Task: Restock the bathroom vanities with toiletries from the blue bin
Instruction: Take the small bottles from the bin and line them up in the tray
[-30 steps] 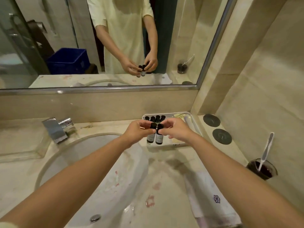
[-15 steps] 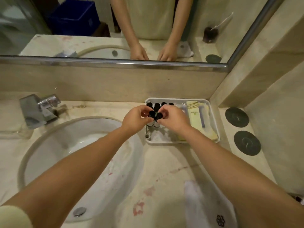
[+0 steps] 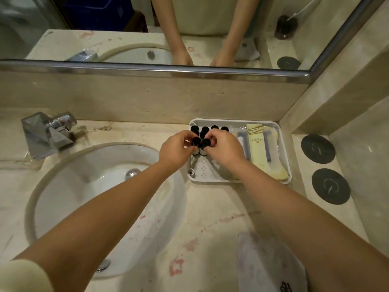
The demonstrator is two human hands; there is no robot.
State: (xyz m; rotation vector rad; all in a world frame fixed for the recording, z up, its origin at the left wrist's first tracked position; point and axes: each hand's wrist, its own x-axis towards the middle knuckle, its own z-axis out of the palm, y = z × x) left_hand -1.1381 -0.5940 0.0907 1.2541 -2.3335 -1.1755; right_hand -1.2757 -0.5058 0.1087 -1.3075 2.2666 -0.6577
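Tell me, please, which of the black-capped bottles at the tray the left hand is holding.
The front-left bottle, pinched by the left hand; the front-right bottle beside it is in the right hand, and the back row of four stands untouched.

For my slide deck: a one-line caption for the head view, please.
Left hand and right hand hold two bottles in the tray beside the sink.

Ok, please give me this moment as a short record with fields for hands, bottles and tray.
left hand: pinches first bottle near its cap
right hand: pinches second bottle beside it
held bottles: upright, side by side, above tray's left part; contact with its floor cannot be told
tray: white, on counter, right of sink
back row: four dark caps visible at tray's far edge
yellow packets: tray's right part
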